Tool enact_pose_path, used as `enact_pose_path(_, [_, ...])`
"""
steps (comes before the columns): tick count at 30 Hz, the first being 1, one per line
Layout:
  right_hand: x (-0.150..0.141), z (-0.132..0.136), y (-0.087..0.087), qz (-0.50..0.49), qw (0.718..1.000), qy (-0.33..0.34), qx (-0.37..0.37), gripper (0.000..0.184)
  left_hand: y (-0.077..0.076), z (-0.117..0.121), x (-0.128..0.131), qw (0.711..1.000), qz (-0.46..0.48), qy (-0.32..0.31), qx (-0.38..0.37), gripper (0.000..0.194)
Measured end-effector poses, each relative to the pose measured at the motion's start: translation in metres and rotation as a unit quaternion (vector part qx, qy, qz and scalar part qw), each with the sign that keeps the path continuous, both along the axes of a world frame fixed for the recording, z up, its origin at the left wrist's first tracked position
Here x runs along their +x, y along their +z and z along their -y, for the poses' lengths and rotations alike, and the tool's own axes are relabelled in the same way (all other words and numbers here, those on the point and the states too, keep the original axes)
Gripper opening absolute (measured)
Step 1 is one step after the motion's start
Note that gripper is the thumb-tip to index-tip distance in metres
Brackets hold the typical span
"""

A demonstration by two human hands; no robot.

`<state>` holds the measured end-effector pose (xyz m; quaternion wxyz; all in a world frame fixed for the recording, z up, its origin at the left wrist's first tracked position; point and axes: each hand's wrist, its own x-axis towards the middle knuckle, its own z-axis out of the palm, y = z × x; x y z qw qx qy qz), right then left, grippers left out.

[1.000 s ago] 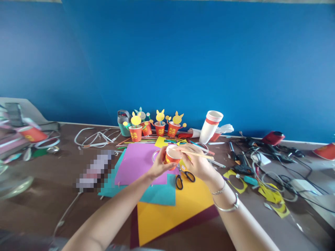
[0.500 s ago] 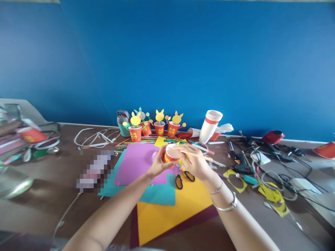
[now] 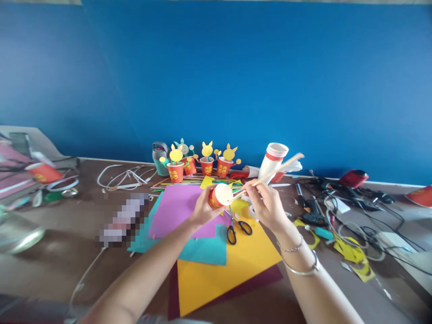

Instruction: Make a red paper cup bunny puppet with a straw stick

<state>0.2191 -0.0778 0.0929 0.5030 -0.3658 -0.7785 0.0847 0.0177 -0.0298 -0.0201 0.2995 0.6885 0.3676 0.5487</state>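
A small red-and-yellow paper cup [image 3: 213,199] is gripped in my left hand [image 3: 201,208], fingers wrapped round its side. The cup is tilted, its white round end turned to the right and towards me. My right hand [image 3: 268,204] pinches pale wooden chopsticks [image 3: 278,170]; they slant up to the right, and their lower tips are at the edge of the cup's white end. Black-handled scissors [image 3: 239,228] lie open below both hands, on a yellow sheet [image 3: 229,274]. Purple paper [image 3: 180,211] and teal paper [image 3: 205,251] lie under my left forearm.
Behind stand several red cups with yellow paper figures [image 3: 176,172], a teal bottle [image 3: 160,159] and a stack of white cups [image 3: 273,159]. Coloured sticks lie before them. On the right are a glue gun [image 3: 313,213], cables and paper scraps [image 3: 351,252]. A blurred phone-like object [image 3: 123,218] lies left.
My right hand has moved slightly right, drawing back from the cup. The chopsticks have swung from nearly level to pointing up right. The cup has been tilted further to the right.
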Motion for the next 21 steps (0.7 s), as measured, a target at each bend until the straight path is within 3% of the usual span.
enact_pose_path(5, [0.001, -0.008, -0.006, 0.05, 0.998, 0.015, -0.025, 0.021, 0.002, 0.004, -0.001, 0.98, -0.148, 0.056, 0.117, 0.061])
enact_pose_path(12, [-0.005, -0.011, -0.014, 0.132, 0.991, 0.015, -0.011, 0.023, 0.006, 0.01, 0.0, 0.969, -0.199, 0.04, 0.142, 0.059])
enact_pose_path(21, [-0.007, -0.011, -0.014, 0.13, 0.991, 0.009, -0.022, 0.025, 0.005, 0.01, 0.001, 0.959, -0.228, 0.042, 0.164, 0.063])
